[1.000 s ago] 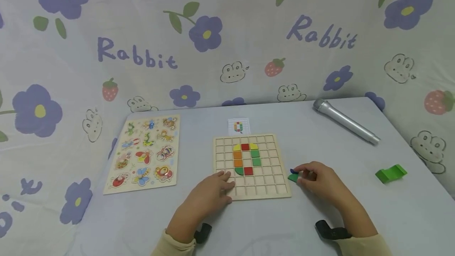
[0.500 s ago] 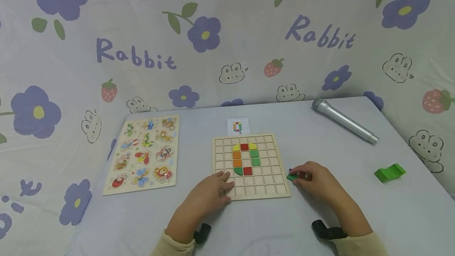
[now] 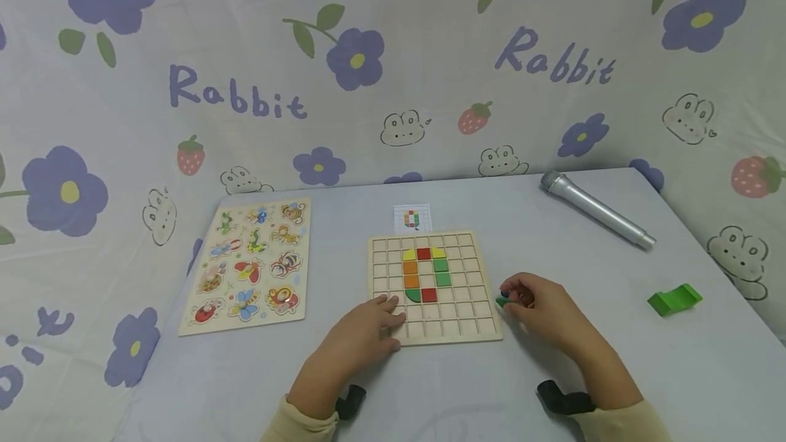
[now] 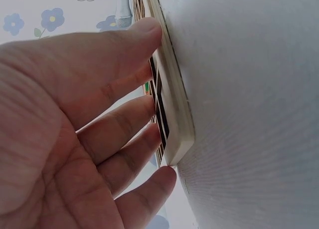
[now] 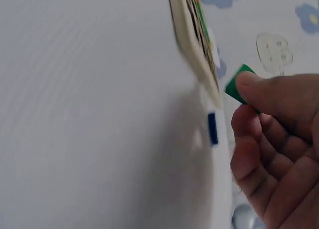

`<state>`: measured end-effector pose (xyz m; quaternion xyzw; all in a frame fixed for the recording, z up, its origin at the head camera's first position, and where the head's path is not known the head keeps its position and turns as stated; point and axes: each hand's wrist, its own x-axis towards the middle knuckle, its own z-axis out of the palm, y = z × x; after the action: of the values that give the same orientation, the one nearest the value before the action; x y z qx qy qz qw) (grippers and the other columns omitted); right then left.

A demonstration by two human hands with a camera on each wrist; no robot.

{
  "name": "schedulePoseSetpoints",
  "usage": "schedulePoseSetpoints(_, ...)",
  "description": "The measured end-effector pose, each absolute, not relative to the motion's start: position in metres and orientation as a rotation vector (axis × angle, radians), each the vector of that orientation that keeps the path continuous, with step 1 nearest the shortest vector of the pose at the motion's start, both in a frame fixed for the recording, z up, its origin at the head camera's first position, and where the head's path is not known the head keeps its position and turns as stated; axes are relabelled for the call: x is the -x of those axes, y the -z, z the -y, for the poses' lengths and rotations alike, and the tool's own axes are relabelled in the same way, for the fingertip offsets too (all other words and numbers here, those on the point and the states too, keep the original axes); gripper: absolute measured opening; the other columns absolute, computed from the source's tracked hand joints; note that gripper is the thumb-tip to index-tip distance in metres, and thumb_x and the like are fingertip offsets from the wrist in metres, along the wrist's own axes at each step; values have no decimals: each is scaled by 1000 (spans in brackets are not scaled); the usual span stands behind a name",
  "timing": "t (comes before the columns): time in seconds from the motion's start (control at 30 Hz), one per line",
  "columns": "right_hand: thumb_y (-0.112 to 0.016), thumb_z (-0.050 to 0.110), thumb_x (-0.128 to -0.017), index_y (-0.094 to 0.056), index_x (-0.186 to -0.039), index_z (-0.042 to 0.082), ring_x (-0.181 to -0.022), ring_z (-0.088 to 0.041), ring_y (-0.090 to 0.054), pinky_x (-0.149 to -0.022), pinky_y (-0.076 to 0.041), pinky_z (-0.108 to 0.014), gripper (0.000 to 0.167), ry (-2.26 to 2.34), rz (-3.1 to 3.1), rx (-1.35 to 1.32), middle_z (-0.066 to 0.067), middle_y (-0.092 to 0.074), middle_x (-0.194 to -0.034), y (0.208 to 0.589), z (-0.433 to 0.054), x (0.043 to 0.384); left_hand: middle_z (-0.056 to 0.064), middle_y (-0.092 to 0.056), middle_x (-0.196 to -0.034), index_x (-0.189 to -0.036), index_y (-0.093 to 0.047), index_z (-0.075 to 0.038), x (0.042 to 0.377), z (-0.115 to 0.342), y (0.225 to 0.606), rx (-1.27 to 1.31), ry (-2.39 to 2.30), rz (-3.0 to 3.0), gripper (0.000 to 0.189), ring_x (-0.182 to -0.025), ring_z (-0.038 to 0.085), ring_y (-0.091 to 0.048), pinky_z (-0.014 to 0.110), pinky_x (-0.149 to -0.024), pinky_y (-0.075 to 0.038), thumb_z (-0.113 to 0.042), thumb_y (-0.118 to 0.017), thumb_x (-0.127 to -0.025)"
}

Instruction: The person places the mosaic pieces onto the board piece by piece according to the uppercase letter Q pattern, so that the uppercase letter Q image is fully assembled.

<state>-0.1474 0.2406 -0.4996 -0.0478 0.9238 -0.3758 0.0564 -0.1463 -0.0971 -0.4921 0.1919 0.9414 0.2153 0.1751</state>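
In the head view a square wooden grid board [image 3: 451, 327] lies mid-table. Yellow, red, orange and green tiles sit in its cells in a ring, with a red tile [image 3: 429, 295] at the ring's bottom. My left hand [image 3: 359, 336] rests on the board's near left corner, fingers on the top and thumb at the front edge. Just beyond the right edge, my right hand [image 3: 546, 307] pinches a green tile [image 5: 233, 91] between thumb and index finger; in the right wrist view it is off the table. A small dark blue tile [image 5: 213, 129] lies on the table below it.
A small card [image 3: 400, 225] with a coloured letter-like figure lies behind the board. An insect puzzle board [image 3: 239, 326] is at the left. On the right are a silver microphone [image 3: 598, 210] and a wavy green block [image 3: 674, 300]. A printed cloth [image 3: 344, 131] hangs behind.
My right hand has taken hold of the green tile, which was lying beside the board, and raised it slightly. My left hand has stayed on the board's corner.
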Motion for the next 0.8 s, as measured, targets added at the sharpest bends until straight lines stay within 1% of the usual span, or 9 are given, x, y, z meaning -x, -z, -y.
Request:
schedulePoseSetpoints(0.03, -77, 4, -98, -72, -114, 7, -93, -19, -64, -76, -58, -29, 18, 1153, -2820, 161, -3, -71, -102, 497, -236, 150, 1, -53, -168, -144, -73, -16, 146, 97, 492, -545, -609, -2668, 51, -162, 27, -41, 53, -132, -38, -22, -85, -95)
schedulePoseSetpoints(0.13, -75, 2, -99, -73, -109, 10, -102, -21, -69, -89, -64, -40, 13, 1157, -2848, 198, -4, -72, -109, 492, -215, 160, 1, -53, -168, -144, -73, -16, 146, 98, 491, -543, -615, -2668, 51, -162, 27, -41, 53, -132, -38, -22, -85, -95)
schedulePoseSetpoints(0.2, -74, 0, -99, -72, -105, 11, -106, -22, -69, -95, -64, -46, 13, 1140, -2844, 249, -4, -71, -112, 491, -201, 168, 2, -53, -168, -144, -73, -15, 147, 99, 492, -543, -612, -2666, 51, -162, 27, -41, 52, -132, -39, -22, -85, -95)
schedulePoseSetpoints(0.27, -75, -1, -98, -72, -102, 13, -107, -22, -68, -98, -64, -47, 14, 1098, -2832, 304, -4, -70, -113, 492, -186, 175, 2, -53, -168, -144, -73, -15, 147, 99, 493, -544, -613, -2663, 50, -162, 27, -41, 52, -132, -39, -22, -86, -95)
schedulePoseSetpoints(0.4, -78, -3, -96, -72, -98, 14, -103, -19, -65, -98, -63, -43, 19, 979, -2839, 420, -1, -69, -109, 497, -167, 185, 1, -54, -167, -144, -73, -17, 149, 98, 496, -544, -603, -2658, 50, -162, 26, -41, 51, -132, -39, -23, -85, -96)
schedulePoseSetpoints(0.53, -80, -5, -94, -74, -98, 15, -99, -17, -63, -96, -63, -39, 21, 922, -2847, 462, 1, -69, -106, 500, -159, 188, 0, -54, -167, -144, -73, -18, 149, 97, 498, -541, -608, -2662, 50, -162, 25, -41, 51, -132, -39, -23, -85, -96)
schedulePoseSetpoints(0.8, -77, -2, -98, -74, -105, 14, -100, -18, -64, -94, -63, -39, 18, 985, -2816, 379, -2, -69, -112, 500, -160, 186, -1, -52, -169, -145, -72, -18, 148, 98, 496, -533, -612, -2666, 51, -162, 25, -41, 52, -131, -39, -24, -85, -96)
